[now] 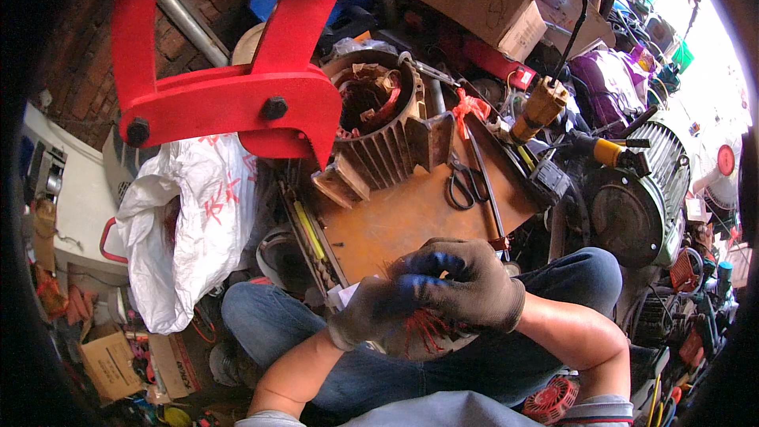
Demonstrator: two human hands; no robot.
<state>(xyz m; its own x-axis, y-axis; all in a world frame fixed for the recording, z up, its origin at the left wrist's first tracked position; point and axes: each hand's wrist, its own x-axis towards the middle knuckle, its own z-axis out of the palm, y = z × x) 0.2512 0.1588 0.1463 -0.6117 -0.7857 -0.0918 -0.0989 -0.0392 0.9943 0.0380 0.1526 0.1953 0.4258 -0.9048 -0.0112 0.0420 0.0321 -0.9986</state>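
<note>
Both of my hands wear brown-grey gloves with blue-black stained fingers and come together low over my lap. My left hand [368, 312] is closed on a bundle of thin reddish wires [428, 330], whose loose strands fan out below the fingers. Curled over it from the other side, my right hand [466, 281] grips the same bundle, its fingertips partly hidden. Ahead of them, a ribbed motor housing [383, 158] with windings inside sits on a rusty orange-brown metal plate [379, 229]. Black-handled scissors [466, 187] lie on the plate, right of the housing.
A large red metal frame [269, 87] with bolts juts in at upper left. Below it stands a white woven sack [194, 221]. A thin rod [484, 178] with red cloth lies near the scissors. To the right are a green electric motor [640, 205] and a yellow-brown power tool [541, 111].
</note>
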